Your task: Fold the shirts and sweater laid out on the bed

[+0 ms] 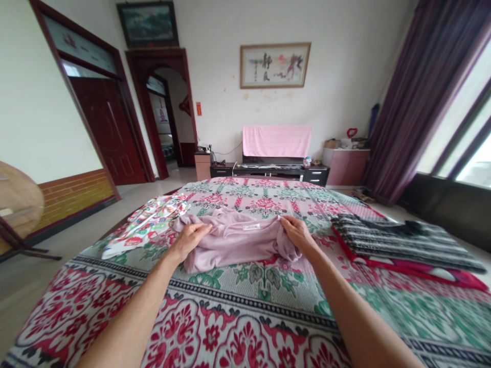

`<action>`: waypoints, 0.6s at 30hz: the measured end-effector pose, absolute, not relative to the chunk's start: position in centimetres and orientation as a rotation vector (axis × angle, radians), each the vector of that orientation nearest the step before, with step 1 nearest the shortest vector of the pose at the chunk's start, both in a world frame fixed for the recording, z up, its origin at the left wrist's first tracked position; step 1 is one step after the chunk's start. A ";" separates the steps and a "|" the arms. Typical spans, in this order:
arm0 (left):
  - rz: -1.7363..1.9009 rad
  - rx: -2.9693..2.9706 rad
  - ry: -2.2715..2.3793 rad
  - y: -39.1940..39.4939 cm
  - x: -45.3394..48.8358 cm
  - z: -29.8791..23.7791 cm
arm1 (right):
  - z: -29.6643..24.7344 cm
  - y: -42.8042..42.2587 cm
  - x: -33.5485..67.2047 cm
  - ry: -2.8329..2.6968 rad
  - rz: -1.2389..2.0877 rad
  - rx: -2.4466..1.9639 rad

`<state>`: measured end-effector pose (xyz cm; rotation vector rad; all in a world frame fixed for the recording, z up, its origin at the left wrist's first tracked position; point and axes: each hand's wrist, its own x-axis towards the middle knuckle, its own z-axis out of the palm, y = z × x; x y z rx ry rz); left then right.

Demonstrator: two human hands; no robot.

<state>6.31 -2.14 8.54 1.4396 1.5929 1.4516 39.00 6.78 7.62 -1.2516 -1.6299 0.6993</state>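
A pale lilac garment lies bunched on the patterned bed cover, a small white label showing near its top edge. My left hand grips the garment's left side, fingers closed on the cloth. My right hand pinches its right side, where the fabric gathers into folds. Both forearms reach forward over the cover.
A floral multicoloured cloth lies left of the garment. Folded striped black-and-white fabric rests on a red piece at the right. Beyond the bed stand a low TV cabinet with a pink cover, dark doors at left, purple curtains at right.
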 end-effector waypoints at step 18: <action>1.416 1.420 1.918 -0.2 3.0 5.3 | 11.6 1.8 36.1 -2.580 1.050 -1.014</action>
